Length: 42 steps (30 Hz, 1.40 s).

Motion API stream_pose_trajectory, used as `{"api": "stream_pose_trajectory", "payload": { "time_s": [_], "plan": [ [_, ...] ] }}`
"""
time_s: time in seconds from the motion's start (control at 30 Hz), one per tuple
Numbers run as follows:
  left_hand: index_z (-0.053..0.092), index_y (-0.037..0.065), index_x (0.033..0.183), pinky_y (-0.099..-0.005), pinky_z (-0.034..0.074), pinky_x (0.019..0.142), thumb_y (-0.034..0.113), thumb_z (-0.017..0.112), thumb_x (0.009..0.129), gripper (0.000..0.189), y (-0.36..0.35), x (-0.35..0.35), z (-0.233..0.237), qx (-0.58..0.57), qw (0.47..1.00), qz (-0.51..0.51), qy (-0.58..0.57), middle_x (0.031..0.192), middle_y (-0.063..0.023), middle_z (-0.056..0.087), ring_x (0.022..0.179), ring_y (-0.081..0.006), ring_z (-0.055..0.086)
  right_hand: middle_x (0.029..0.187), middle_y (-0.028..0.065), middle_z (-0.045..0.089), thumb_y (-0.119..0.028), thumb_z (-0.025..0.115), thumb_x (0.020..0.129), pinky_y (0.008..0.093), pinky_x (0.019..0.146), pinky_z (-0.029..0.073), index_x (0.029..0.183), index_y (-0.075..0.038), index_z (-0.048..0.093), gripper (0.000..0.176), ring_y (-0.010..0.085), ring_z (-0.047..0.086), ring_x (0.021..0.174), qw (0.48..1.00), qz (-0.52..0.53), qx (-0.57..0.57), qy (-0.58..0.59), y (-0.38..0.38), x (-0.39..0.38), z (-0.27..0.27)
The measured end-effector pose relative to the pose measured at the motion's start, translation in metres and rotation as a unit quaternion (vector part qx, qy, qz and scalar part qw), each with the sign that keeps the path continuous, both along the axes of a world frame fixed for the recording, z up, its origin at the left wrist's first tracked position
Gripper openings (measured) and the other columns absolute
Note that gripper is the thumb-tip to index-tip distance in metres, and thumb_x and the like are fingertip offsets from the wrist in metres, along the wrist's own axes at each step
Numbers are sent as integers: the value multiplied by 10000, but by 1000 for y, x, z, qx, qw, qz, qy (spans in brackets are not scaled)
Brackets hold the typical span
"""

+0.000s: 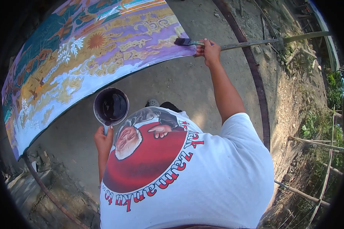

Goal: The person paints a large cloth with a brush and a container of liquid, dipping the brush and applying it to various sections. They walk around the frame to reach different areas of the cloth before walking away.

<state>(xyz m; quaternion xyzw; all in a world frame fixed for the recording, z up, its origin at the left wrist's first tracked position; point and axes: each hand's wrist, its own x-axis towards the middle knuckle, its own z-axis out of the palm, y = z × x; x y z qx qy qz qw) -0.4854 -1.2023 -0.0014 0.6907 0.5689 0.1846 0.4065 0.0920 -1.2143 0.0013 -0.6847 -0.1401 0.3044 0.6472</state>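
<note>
My right hand [209, 51] is closed around the handle of a wide flat paintbrush [184, 42]. Its dark bristles lie over the right end of a patterned cloth [141, 49], apparently on its surface. The cloth is stretched out, with purple, ochre, teal and white motifs of leaves, clouds and a sun shape. My left hand [104, 139] grips the short handle of a dipper [96, 100] below the cloth's near edge. Dark purple liquid [114, 106] fills part of the dipper.
A wooden pole [252, 44] runs right from the cloth's end. A dark curved strip [252, 68] crosses the ground on the right. Bamboo poles [304, 195] and plants stand at the far right. A grey shoe [153, 102] shows below the cloth.
</note>
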Motion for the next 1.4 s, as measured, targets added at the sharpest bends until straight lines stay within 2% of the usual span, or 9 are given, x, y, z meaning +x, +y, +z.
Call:
{"api": "stream_pose_trajectory", "payload": {
  "time_s": [0.3, 0.47, 0.67, 0.87, 1.07, 1.17, 1.23, 1.3, 1.4],
  "plan": [
    [422, 27, 709, -341, 326, 539, 221, 735, 921, 425, 3, -3, -2, -8, 1000, 7, 2, 634, -20, 392, 643, -102, 354, 870, 135, 703, -244, 548, 1054, 343, 626, 620, 1136, 47, 660, 322, 186, 695, 692, 995, 72, 49, 58, -89, 16, -6],
    [456, 13, 715, -366, 338, 538, 250, 752, 893, 419, 11, 1, -4, 16, 1000, -6, 22, 613, -70, 392, 611, -122, 369, 904, 132, 710, -273, 584, 1049, 351, 665, 631, 1199, 21, 640, 335, 192, 712, 738, 968, 207, 61, 131, -23, -86, -29],
    [548, -1, 745, -369, 363, 512, 257, 754, 892, 361, 12, 10, 6, 5, 999, -7, 36, 590, -91, 488, 558, -136, 437, 847, 156, 692, -196, 572, 1028, 347, 578, 610, 1123, 46, 676, 280, 204, 687, 646, 956, 233, 16, 176, 61, -196, -10],
    [558, -4, 744, -377, 381, 505, 268, 758, 887, 366, 8, 8, 6, 12, 999, 21, 22, 580, -110, 516, 534, -153, 458, 634, 77, 641, -183, 593, 987, 287, 455, 476, 923, 51, 725, 276, 121, 580, 483, 929, 283, -132, -198, 79, -149, 64],
    [550, -3, 742, -390, 392, 514, 282, 760, 876, 378, 9, 6, 2, 36, 999, 16, 34, 600, -138, 535, 536, -183, 479, 674, 65, 660, -198, 597, 1010, 268, 526, 494, 955, 2, 736, 249, 102, 615, 561, 841, 524, -25, -135, 66, -239, 86],
    [547, -4, 740, -394, 397, 521, 279, 755, 875, 377, 10, 8, 8, 41, 999, 28, 18, 606, -138, 540, 537, -193, 485, 705, 84, 677, -177, 622, 996, 295, 565, 511, 981, 21, 717, 220, 119, 627, 594, 753, 577, 64, -310, 67, -285, 40],
    [554, -4, 744, -396, 402, 527, 278, 749, 877, 368, 12, 5, 10, 29, 999, 42, 19, 615, -138, 546, 541, -198, 487, 847, 224, 712, -164, 692, 890, 457, 743, 530, 955, -2, 740, 181, 417, 688, 785, 750, 575, 5, -327, 65, -297, 26],
    [560, -4, 747, -394, 401, 524, 283, 751, 877, 368, 12, -1, 10, 27, 998, 54, 14, 610, -133, 547, 538, -194, 485, 821, 199, 724, -188, 660, 943, 421, 683, 558, 990, 5, 737, 213, 335, 707, 721, 783, 578, -14, -230, 68, -291, 19],
    [571, -3, 750, -389, 395, 519, 285, 752, 880, 364, 10, -14, 9, 16, 997, 77, 14, 596, -120, 546, 535, -180, 479, 813, 106, 685, -255, 555, 1048, 310, 593, 600, 1127, 4, 693, 304, 167, 683, 678, 869, 487, -14, 86, 73, -275, 34]
  ]
}}
